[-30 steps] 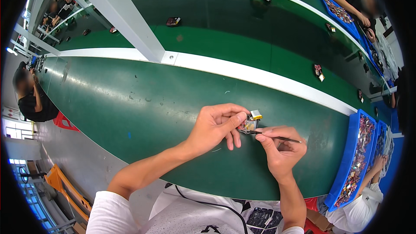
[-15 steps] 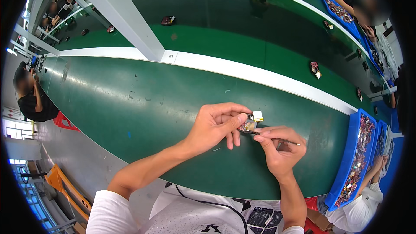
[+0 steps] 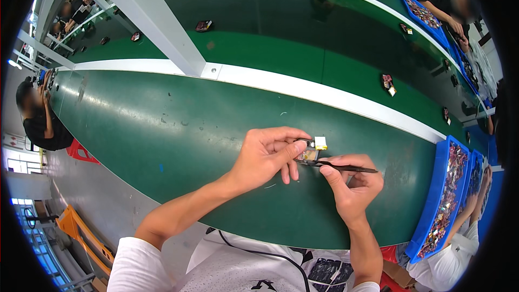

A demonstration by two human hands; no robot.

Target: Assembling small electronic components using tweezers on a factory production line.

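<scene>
Over the green table, my left hand (image 3: 268,155) pinches a small black-framed electronic part (image 3: 309,154) between thumb and fingers. A white and yellow tab (image 3: 320,143) sticks out from the part's far right corner. My right hand (image 3: 354,183) is closed on a pair of thin black tweezers (image 3: 348,168), held nearly level. Their tips reach the near right edge of the part; whether they grip anything there is too small to tell. My left fingers cover much of the part's left side.
A long blue bin (image 3: 439,200) of small colourful parts stands at the table's right end. Beyond the white rail (image 3: 324,97), a green conveyor belt (image 3: 259,48) carries several similar parts. A grey post (image 3: 146,19) rises at the rail. Other people work left, right and far right.
The tweezers have turned in my right hand, now showing their dark length along it. My left hand barely moves. Parts on the belt have shifted slightly left.
</scene>
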